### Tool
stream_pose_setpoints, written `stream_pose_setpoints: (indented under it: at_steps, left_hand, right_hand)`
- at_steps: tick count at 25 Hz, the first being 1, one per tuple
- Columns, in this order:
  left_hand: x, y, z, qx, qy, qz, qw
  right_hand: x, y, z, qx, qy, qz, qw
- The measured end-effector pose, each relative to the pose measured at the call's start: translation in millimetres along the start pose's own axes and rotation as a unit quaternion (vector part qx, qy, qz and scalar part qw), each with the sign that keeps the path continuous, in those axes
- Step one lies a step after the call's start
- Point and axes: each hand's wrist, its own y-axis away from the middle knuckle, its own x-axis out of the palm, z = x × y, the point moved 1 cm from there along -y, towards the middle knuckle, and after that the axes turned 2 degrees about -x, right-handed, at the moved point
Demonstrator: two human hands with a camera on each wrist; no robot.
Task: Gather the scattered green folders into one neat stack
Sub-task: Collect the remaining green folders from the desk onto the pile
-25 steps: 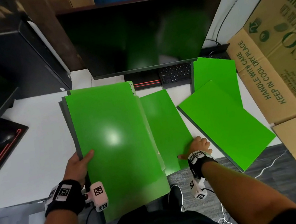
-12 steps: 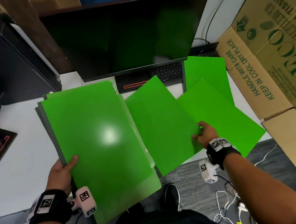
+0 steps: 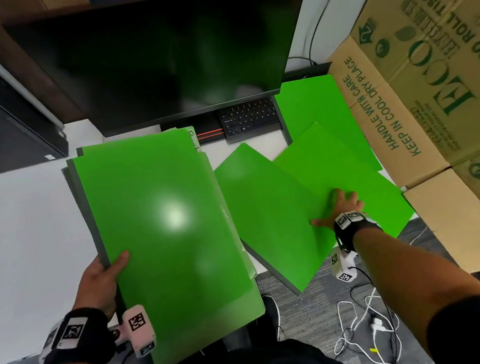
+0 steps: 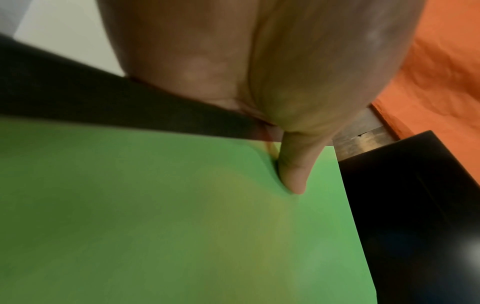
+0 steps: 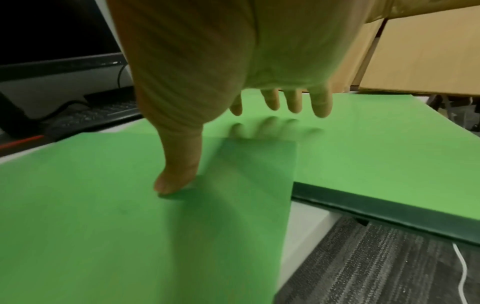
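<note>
The left hand (image 3: 99, 281) pinches the near left edge of the stack (image 3: 164, 225) of glossy green folders, thumb on top. The right hand (image 3: 342, 208), fingers spread flat, presses a tilted smooth folder (image 3: 269, 218) overlapping another folder (image 3: 356, 169) on the white desk (image 3: 21, 241).

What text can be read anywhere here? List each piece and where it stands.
"HANDLE WITH CARE" – cardboard box flap.
"KEEP IN COOL DRY PLACE" – same flap.
"JUMBO ROLL TISSUE" – box side.
"ECO" – box side, large green letters.
Smaller box print, keyboard keys, folder tab writing: unreadable.
</note>
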Motion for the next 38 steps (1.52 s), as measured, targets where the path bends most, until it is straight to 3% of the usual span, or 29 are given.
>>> stream_pose_setpoints:
  at_steps: [2,5,8,11,14,18,22,25,28,32,38]
  left_hand:
    - [6,6,-5,0.010,-0.007,0.010,1.000]
    - [-5,7,-12,0.021,0.013,-0.014,1.000]
    - [-16,11,-12,0.023,0.016,-0.031,0.999]
    - [-23,15,-12,0.024,0.019,-0.034,0.999]
    - [-19,20,-17,0.027,0.014,-0.027,0.999]
    - [-21,25,-23,0.036,-0.018,-0.041,0.998]
    - [-15,36,-34,0.049,-0.085,-0.066,0.993]
    - [-15,36,-35,0.064,-0.079,-0.085,0.991]
    - [-19,33,-32,0.037,-0.063,-0.092,0.993]
    - [-32,24,-25,0.019,-0.043,-0.067,0.997]
    - [-39,13,-20,0.028,-0.009,-0.051,0.998]
  right_hand:
    - [1,5,3,-0.023,0.020,0.025,0.999]
    - [-2,25,44,-0.072,0.057,-0.015,0.996]
    - [22,62,80,-0.167,0.082,-0.034,0.982]
    - [37,77,84,-0.215,0.082,-0.043,0.972]
    - [17,53,60,-0.150,0.059,-0.051,0.986]
    - [-14,6,44,-0.046,0.036,0.009,0.998]
    - [-10,-7,47,0.012,0.009,0.058,0.998]
    - [0,5,60,0.013,0.015,0.040,0.999]
    - [10,27,79,-0.026,0.010,0.027,0.999]
    - [42,58,107,-0.060,0.082,0.020,0.995]
    - [40,67,125,-0.062,0.048,-0.033,0.996]
